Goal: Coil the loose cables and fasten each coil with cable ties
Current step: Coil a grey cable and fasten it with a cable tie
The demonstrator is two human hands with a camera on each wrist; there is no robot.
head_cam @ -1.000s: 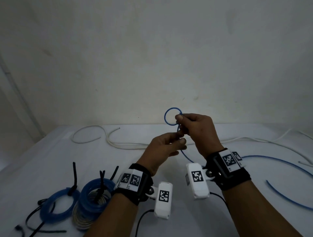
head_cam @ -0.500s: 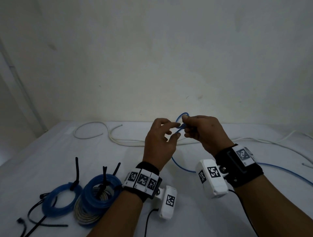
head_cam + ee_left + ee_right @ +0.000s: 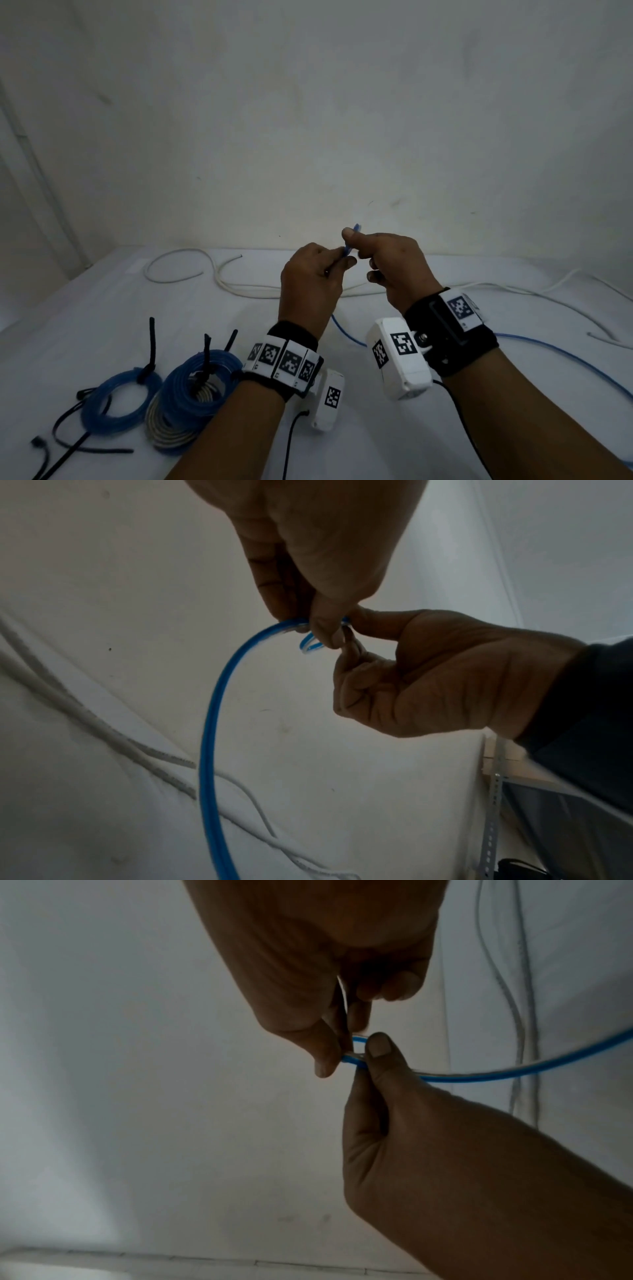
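Both hands are raised above the white cloth-covered table (image 3: pixel 171 342), close together in front of the pale wall; the left hand (image 3: pixel 310 284) pinches the thin blue plastic-sheathed cable (image 3: pixel 210 723) between thumb and fingertips, and the right hand (image 3: pixel 394 270) pinches the same cable just beside it, thumb against forefinger, the other fingers curled in. Between the two grips the cable is bent into a very small tight loop, its end showing just above the right thumb; from the left hand's grip the cable drops in a long arc to the table and runs off to the right along the cloth. A white cable (image 3: pixel 219 277) lies loose in curves at the far side of the table. At the near left lie two coiled blue cables (image 3: pixel 120 401), each bound with a black tie whose tail stands upright; the right-hand coil rests on a grey-white coil (image 3: pixel 164 428); loose black cable ties (image 3: pixel 68 448) lie beside them. Each wrist carries a black strap with a white marker-tagged camera unit (image 3: pixel 399 359).
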